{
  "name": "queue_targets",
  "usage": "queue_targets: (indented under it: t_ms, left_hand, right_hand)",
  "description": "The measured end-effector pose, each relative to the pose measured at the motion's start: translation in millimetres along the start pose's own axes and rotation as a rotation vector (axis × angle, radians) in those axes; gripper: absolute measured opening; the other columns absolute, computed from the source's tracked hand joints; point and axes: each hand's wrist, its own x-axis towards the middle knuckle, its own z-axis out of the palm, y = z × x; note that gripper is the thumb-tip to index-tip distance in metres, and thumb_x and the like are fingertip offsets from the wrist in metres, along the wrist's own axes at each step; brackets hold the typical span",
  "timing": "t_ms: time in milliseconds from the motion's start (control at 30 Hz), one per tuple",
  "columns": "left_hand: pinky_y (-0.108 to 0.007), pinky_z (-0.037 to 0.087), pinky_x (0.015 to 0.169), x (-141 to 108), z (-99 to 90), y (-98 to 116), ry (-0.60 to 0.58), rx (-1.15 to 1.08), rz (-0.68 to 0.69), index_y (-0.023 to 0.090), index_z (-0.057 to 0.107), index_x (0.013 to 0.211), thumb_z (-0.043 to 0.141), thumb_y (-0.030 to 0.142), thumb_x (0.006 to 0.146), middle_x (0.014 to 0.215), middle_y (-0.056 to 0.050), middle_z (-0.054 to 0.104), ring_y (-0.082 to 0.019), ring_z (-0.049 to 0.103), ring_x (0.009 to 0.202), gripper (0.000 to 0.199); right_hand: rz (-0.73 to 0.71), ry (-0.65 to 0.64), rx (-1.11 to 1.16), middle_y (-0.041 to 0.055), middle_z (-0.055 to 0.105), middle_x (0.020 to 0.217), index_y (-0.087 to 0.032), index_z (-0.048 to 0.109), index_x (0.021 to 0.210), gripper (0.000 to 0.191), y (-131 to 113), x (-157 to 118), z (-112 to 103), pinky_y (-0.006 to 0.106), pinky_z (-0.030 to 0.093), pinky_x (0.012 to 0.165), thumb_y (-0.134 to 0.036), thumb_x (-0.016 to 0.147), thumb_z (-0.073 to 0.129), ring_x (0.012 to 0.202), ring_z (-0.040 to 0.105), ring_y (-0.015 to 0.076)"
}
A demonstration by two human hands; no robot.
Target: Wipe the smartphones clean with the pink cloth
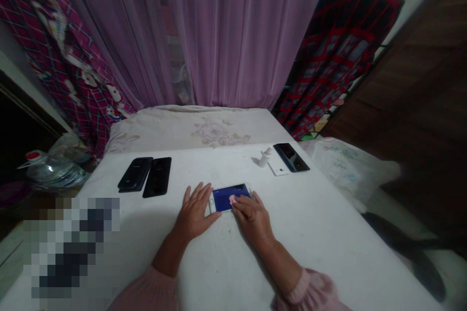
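A white-framed smartphone [222,200] lies flat on the white-covered table, its screen blue. At its left end is my left hand [195,211], fingers stretched out and apart, with the thumb by the near edge of the phone and the index finger by the far corner. My right hand [254,216] is over the right part of the screen. Its fingers pinch a small crumpled pink wipe [232,199] against the glass; whether it is cloth or tissue I cannot tell. The right end of the phone is partly hidden by this hand.
Two dark phones [157,177] [135,175] lie at the left. A small white bottle [265,157], a white phone [278,169] and a dark phone [292,157] are at the back right. A large water bottle [54,170] stands beyond the left edge. Purple curtains [233,34] hang behind the table.
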Motion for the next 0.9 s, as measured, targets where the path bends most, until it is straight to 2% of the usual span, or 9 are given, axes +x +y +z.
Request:
queue_targets:
  t_ms: [100, 233, 300, 400, 533, 733, 900]
  left_hand:
    - [-0.056, 0.017, 0.115, 0, 0.5, 0, -0.005, -0.005, 0.004, 0.019, 0.040, 0.141, 0.054, 0.053, 0.087, 0.145, -0.012, 0.046, -0.031, 0.035, 0.138, 0.065]
    - [-0.055, 0.016, 0.115, 0, 0.8, 0, -0.006, -0.005, 0.001, 0.019, 0.039, 0.142, 0.054, 0.051, 0.087, 0.145, -0.012, 0.046, -0.030, 0.035, 0.138, 0.065]
    - [-0.055, 0.015, 0.116, 1, 0.1, 0, -0.019, -0.005, -0.007, 0.019, 0.038, 0.142, 0.054, 0.050, 0.087, 0.146, -0.011, 0.046, -0.030, 0.034, 0.139, 0.066]
    - [-0.054, 0.014, 0.116, 1, -1.5, 2, -0.036, -0.008, -0.024, 0.019, 0.039, 0.142, 0.056, 0.049, 0.086, 0.146, -0.011, 0.045, -0.030, 0.034, 0.139, 0.066]
    - [-0.054, 0.014, 0.116, 1, -2.5, 3, -0.020, -0.018, -0.028, 0.019, 0.038, 0.142, 0.056, 0.050, 0.086, 0.146, -0.012, 0.046, -0.030, 0.035, 0.139, 0.066]
    - [-0.055, 0.015, 0.115, 1, -2.1, 3, -0.002, -0.033, -0.020, 0.021, 0.039, 0.142, 0.055, 0.050, 0.086, 0.145, -0.012, 0.046, -0.031, 0.036, 0.138, 0.065]
    - [-0.055, 0.016, 0.116, 1, -4.5, 4, -0.022, -0.030, -0.039, 0.020, 0.040, 0.141, 0.056, 0.050, 0.085, 0.146, -0.011, 0.046, -0.030, 0.035, 0.138, 0.065]
  right_hand:
    - [-0.006, -0.002, -0.006, 0.0037, 0.074, 0.103, -0.031, 0.074, 0.099, 0.017, 3, -7, -2, 0.054, 0.036, 0.104, -0.027, 0.089, 0.060, 0.104, 0.066, 0.0242]
    - [0.024, 0.031, -0.018, 0.0025, 0.075, 0.099, -0.031, 0.075, 0.092, 0.015, 9, 10, 9, 0.054, 0.036, 0.103, -0.027, 0.088, 0.061, 0.105, 0.065, 0.0260]
    - [0.042, 0.044, -0.014, 0.0021, 0.076, 0.095, -0.031, 0.076, 0.089, 0.015, 10, 23, 14, 0.051, 0.039, 0.100, -0.027, 0.088, 0.062, 0.101, 0.066, 0.0249]
    - [0.079, 0.035, -0.012, 0.0018, 0.076, 0.093, -0.031, 0.077, 0.086, 0.014, 9, 35, 14, 0.041, 0.046, 0.087, -0.028, 0.087, 0.063, 0.088, 0.066, 0.0217]
    - [0.092, 0.024, -0.024, 0.0023, 0.075, 0.097, -0.029, 0.077, 0.091, 0.017, -1, 33, 12, 0.035, 0.049, 0.076, -0.024, 0.087, 0.062, 0.082, 0.063, 0.0197]
    - [0.051, -0.009, 0.014, 0.0033, 0.074, 0.098, -0.028, 0.076, 0.094, 0.019, -11, 32, 21, 0.033, 0.051, 0.078, -0.021, 0.087, 0.060, 0.085, 0.064, 0.0195]
    - [0.136, 0.056, -0.084, 0.0044, 0.075, 0.095, -0.027, 0.077, 0.089, 0.018, 10, 33, 6, 0.035, 0.049, 0.078, -0.026, 0.088, 0.059, 0.083, 0.065, 0.0206]
